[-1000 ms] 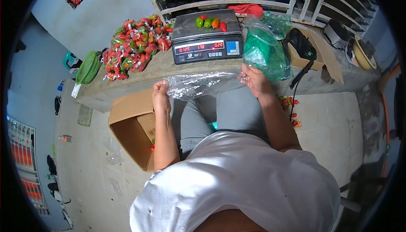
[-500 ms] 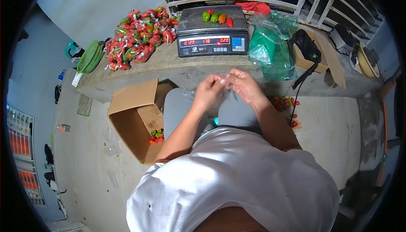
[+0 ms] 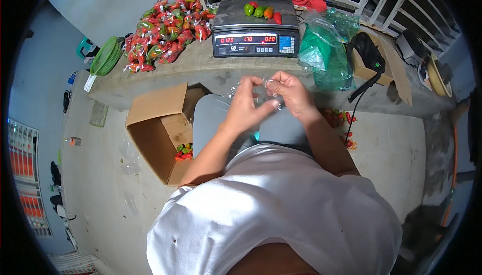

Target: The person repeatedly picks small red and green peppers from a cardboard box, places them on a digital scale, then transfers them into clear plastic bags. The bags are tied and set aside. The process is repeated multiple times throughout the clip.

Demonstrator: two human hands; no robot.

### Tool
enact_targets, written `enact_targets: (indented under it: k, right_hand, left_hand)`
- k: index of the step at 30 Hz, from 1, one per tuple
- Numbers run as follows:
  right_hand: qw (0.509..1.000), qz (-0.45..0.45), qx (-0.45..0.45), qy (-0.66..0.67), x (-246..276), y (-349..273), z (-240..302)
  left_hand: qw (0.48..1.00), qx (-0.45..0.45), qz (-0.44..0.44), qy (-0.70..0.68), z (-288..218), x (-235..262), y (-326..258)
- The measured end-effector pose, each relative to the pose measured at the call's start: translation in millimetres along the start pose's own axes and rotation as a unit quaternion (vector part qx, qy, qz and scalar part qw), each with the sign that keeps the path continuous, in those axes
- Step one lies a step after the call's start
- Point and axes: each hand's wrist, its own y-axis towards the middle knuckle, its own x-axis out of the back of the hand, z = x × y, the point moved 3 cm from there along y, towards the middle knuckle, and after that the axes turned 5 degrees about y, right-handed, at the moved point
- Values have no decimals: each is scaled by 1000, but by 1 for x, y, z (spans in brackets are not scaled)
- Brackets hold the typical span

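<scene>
Opening a thin clear plastic bag (image 3: 261,93): left hand (image 3: 244,105) and right hand (image 3: 291,92) pinch its mouth; judging next, spread it wider.

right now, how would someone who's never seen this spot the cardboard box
Start at the grey weighing scale on the long concrete counter. Drop to the floor below the counter's front edge, to the left of the seated person's knees: the cardboard box lies there tipped open, a few small peppers inside. It is the only brown open box on the floor.
</scene>
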Motion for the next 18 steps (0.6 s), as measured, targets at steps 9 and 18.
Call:
enact_targets:
  k: [9,18]
  right_hand:
    - [996,-22,-52,72,19,-2,15]
    - [986,21,-25,-166,15,-3,15]
  left_hand:
    - [959,145,113,-215,30,21,4]
    - [969,132,14,-210,26,33,12]
